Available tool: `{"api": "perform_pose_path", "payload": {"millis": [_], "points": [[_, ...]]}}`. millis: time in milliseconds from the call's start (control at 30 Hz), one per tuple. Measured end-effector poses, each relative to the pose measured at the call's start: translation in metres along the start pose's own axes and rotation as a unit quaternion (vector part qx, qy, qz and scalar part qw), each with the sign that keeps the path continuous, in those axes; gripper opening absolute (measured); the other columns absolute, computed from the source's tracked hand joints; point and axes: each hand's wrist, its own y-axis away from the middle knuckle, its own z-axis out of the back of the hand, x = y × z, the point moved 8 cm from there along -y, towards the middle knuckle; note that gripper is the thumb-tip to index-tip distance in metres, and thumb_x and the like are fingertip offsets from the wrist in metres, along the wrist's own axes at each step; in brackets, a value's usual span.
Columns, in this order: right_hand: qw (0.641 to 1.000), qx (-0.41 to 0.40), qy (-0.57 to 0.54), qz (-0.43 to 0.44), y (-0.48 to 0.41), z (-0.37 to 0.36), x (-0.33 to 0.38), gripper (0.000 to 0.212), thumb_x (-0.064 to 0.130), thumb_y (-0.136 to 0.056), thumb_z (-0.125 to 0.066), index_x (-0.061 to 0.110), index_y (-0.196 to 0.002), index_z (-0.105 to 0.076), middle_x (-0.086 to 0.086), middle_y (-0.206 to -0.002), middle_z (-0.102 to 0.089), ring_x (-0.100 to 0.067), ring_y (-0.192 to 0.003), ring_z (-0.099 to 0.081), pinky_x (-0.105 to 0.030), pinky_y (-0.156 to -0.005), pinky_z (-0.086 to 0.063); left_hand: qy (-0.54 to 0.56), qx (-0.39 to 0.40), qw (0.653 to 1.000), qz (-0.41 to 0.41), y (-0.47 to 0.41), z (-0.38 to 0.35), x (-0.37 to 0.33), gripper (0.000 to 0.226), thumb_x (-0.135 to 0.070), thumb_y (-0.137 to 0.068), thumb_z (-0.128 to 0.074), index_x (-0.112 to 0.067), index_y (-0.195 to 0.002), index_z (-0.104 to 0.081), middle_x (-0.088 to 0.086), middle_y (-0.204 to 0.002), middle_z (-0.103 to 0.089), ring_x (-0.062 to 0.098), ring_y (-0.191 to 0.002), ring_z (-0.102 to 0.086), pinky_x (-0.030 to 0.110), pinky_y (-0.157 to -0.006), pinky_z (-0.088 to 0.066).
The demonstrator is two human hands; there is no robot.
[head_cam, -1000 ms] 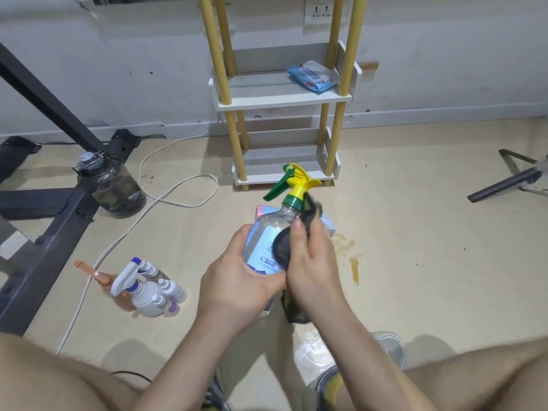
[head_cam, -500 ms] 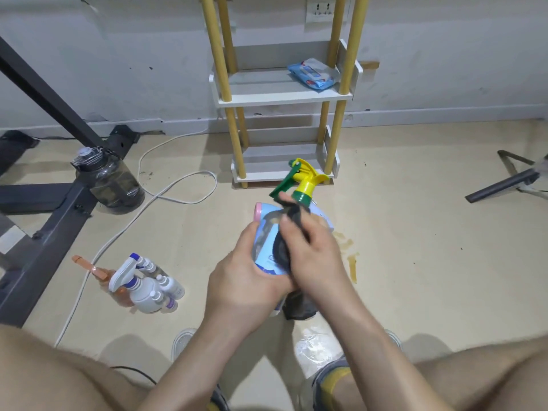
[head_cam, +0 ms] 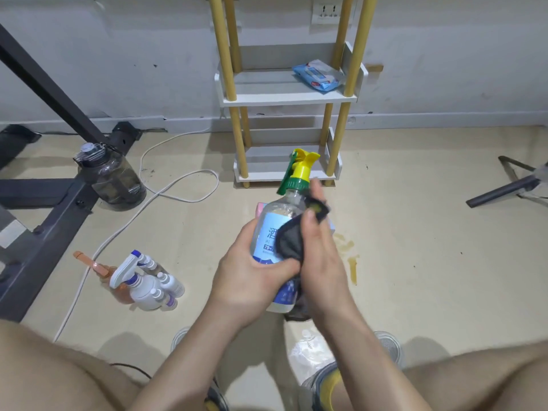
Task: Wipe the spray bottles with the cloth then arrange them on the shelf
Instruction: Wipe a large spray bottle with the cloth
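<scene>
1 spray bottle (head_cam: 274,229), clear with yellow-and-green trigger head, tilted above the floor before the shelf (head_cam: 284,99). Fingers of the left hand (head_cam: 249,274) curl round its lower body. Fingers and thumb of the right hand (head_cam: 320,256) clamp 1 dark cloth (head_cam: 289,241) against its label. Several small bottles (head_cam: 142,283) cluster on the floor, left. 1 blue packet (head_cam: 317,74) on the upper tier.

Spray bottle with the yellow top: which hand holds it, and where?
The left hand grips the spray bottle round its lower body; the right hand holds the dark cloth against its side.
</scene>
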Motion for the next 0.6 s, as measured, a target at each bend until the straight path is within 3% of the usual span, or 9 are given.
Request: {"api": "perform_pose_path", "payload": {"millis": [67,133,200,300,367,400,467,533,600], "points": [[0.987,-0.042,-0.121,-0.094,-0.010,0.011,-0.007,0.071,0.072,-0.083,-0.053,0.034,-0.143,-0.049,-0.002,-0.139,-0.059,-0.019,-0.125,-0.059,-0.046,-0.109,-0.044,0.097,0.055,0.994,-0.004,0.004,-0.009,-0.005,0.066,-0.039,-0.056,-0.080,-0.031,-0.119,-0.062,-0.003,-0.110,-0.073,0.017,-0.092,-0.072,0.035,-0.078,-0.059],[0.961,-0.049,-0.212,-0.169,-0.004,0.013,-0.022,0.065,0.063,-0.089,-0.052,0.010,-0.124,-0.066,-0.019,-0.117,-0.070,-0.034,-0.107,-0.068,-0.055,-0.097,-0.051,0.130,0.069,0.989,-0.028,0.008,-0.013,-0.015,0.062,-0.044,-0.057,-0.080,-0.029,-0.115,-0.063,0.001,-0.115,-0.071,0.019,-0.095,-0.072,0.036,-0.079,-0.058],[0.974,-0.027,-0.146,-0.171,0.012,0.006,-0.026,0.066,0.071,-0.091,-0.042,0.019,-0.122,-0.068,-0.011,-0.117,-0.072,-0.025,-0.104,-0.070,-0.047,-0.095,-0.053,0.107,0.015,0.992,-0.069,0.005,-0.004,-0.026,0.060,-0.052,-0.059,-0.077,-0.032,-0.113,-0.062,-0.003,-0.109,-0.072,0.018,-0.096,-0.071,0.043,-0.084,-0.057],[0.993,0.039,-0.006,-0.111,0.044,-0.015,-0.017,0.068,0.073,-0.088,-0.033,0.045,-0.150,-0.030,0.017,-0.149,-0.046,0.007,-0.123,-0.050,-0.017,-0.102,-0.043,-0.003,-0.091,0.991,-0.099,-0.001,0.016,-0.032,0.063,-0.064,-0.062,-0.071,-0.039,-0.117,-0.054,-0.019,-0.095,-0.071,0.007,-0.089,-0.069,0.031,-0.079,-0.054],[0.992,0.051,0.006,-0.113,0.042,-0.021,-0.012,0.067,0.065,-0.093,-0.028,0.044,-0.154,-0.010,0.026,-0.154,-0.028,0.017,-0.132,-0.035,0.003,-0.098,-0.029,-0.091,-0.111,0.986,-0.089,0.002,0.017,-0.033,0.065,-0.066,-0.064,-0.063,-0.042,-0.123,-0.047,-0.020,-0.092,-0.068,0.009,-0.086,-0.066,0.026,-0.071,-0.049],[0.993,0.030,0.003,-0.111,0.031,-0.016,-0.009,0.066,0.061,-0.094,-0.029,0.042,-0.155,-0.011,0.026,-0.153,-0.028,0.018,-0.127,-0.038,0.005,-0.093,-0.031,-0.117,-0.111,0.984,-0.079,0.004,0.016,-0.029,0.070,-0.067,-0.064,-0.060,-0.042,-0.128,-0.044,-0.017,-0.094,-0.068,0.012,-0.087,-0.065,0.027,-0.071,-0.047],[0.994,-0.003,-0.046,-0.103,0.004,-0.001,0.000,0.064,0.063,-0.095,-0.040,0.035,-0.152,-0.031,0.015,-0.148,-0.044,0.007,-0.119,-0.055,-0.012,-0.098,-0.045,-0.107,-0.072,0.990,-0.064,0.008,0.007,-0.020,0.078,-0.072,-0.063,-0.057,-0.042,-0.133,-0.043,-0.015,-0.099,-0.069,0.012,-0.091,-0.066,0.030,-0.076,-0.050],[0.971,-0.051,-0.180,-0.148,-0.009,0.015,-0.001,0.067,0.069,-0.089,-0.049,0.020,-0.133,-0.060,-0.008,-0.129,-0.066,-0.022,-0.110,-0.067,-0.046,-0.102,-0.050,-0.003,0.014,0.998,-0.067,0.013,-0.009,-0.017,0.073,-0.071,-0.065,-0.059,-0.039,-0.130,-0.050,-0.011,-0.103,-0.072,0.012,-0.096,-0.069,0.040,-0.088,-0.054],[0.963,-0.069,-0.201,-0.166,-0.004,0.017,-0.003,0.062,0.066,-0.092,-0.045,0.012,-0.112,-0.071,-0.016,-0.110,-0.073,-0.031,-0.101,-0.070,-0.057,-0.099,-0.050,0.087,0.059,0.992,-0.070,0.012,-0.014,-0.022,0.056,-0.064,-0.070,-0.062,-0.034,-0.118,-0.059,-0.004,-0.104,-0.073,0.019,-0.097,-0.070,0.050,-0.091,-0.054]]}}
